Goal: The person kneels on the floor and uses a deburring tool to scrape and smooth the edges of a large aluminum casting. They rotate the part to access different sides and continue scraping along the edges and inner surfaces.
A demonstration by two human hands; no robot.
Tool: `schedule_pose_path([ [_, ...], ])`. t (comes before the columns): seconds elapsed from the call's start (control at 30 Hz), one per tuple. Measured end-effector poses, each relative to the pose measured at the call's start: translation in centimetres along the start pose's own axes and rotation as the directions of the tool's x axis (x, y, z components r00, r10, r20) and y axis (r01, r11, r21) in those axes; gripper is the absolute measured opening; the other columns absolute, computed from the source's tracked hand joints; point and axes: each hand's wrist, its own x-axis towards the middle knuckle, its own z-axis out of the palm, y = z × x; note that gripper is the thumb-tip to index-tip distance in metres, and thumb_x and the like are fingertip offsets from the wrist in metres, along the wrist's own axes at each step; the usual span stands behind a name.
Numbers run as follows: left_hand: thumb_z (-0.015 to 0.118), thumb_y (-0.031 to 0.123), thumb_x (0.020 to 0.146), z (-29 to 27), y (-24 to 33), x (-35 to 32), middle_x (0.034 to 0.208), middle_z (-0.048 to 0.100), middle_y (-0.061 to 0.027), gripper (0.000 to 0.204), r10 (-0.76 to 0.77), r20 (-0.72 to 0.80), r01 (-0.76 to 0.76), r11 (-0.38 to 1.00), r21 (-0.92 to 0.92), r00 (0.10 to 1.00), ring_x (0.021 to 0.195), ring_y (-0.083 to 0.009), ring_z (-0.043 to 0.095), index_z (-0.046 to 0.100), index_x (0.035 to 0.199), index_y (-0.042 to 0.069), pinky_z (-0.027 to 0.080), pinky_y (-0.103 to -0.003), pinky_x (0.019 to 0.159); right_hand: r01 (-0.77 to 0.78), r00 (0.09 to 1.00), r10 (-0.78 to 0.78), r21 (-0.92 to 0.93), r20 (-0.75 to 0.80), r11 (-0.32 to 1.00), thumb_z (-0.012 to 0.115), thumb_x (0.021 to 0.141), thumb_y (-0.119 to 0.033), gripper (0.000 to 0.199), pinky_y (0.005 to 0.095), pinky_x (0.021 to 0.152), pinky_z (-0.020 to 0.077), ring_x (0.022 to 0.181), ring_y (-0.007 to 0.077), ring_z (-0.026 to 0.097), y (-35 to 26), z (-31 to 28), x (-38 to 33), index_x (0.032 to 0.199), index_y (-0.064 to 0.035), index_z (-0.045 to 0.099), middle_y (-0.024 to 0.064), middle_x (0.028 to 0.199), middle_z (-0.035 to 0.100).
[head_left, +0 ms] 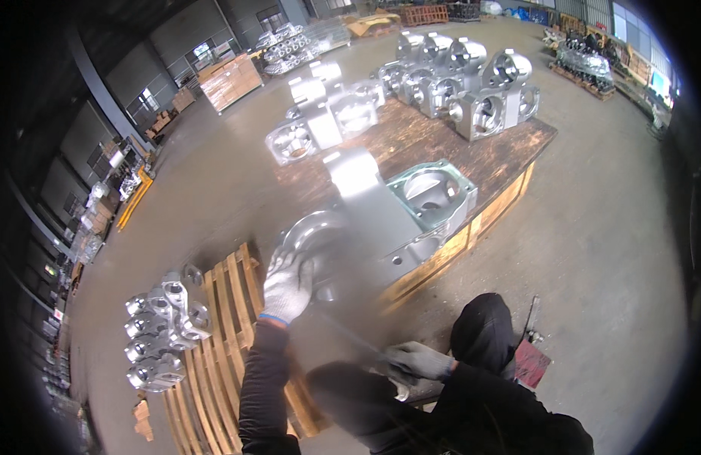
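Right now, the biggest thing I have before me is the wooden bench point(415, 140), running from the centre to the upper right of the frame. Left of bottom centre lies a slatted pallet point(225, 364), with silvery metal castings point(165, 326) clustered at its left edge. Mid-frame, on the near part of the bench, sits the large metal casting point(373, 220) I am working at, its green-edged square opening toward the right and a rounded end toward the left. Smaller finished-looking castings point(472, 76) stand in rows at upper right. My left hand point(288, 284), in a pale glove, lies spread against that rounded end, left of centre. Below centre, my gloved right hand point(420, 359) is curled around a slim dark tool point(354, 336), too blurred for me to identify; it slants up and left toward the casting.
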Motion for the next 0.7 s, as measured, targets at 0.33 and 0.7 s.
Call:
schedule_pose_path([
  [0.33,0.058,0.03,0.102,1.4,7.8,1.3,0.093,0.069,-0.0194,0.028,0.064,-0.066,-0.059,0.995,0.082,0.996,0.088,-0.0393,0.069,0.069,0.097,0.005,0.052,-0.054,0.086,0.266,0.215,-0.753,-0.704,-0.622,0.658,0.061,0.105,-0.011,0.046,0.0337,0.081,0.056,0.086,0.0181,0.069,-3.0,-10.6,-10.3,0.151,-0.0067,0.056,0.0125,0.096,0.069],
  [0.7,0.057,0.019,0.094,4.0,7.5,1.5,0.07,0.066,-0.0177,0.025,0.019,-0.246,0.03,0.98,0.196,0.969,0.064,-0.0403,0.066,0.07,0.077,0.006,0.053,-0.052,0.066,-0.389,0.099,-0.922,-0.867,-0.374,0.31,0.063,0.095,-0.018,0.055,0.0482,0.06,0.0552,0.064,0.0352,0.068,-16.3,-17.7,-6.3,0.148,-0.0285,0.058,0.0124,0.078,0.067],
])
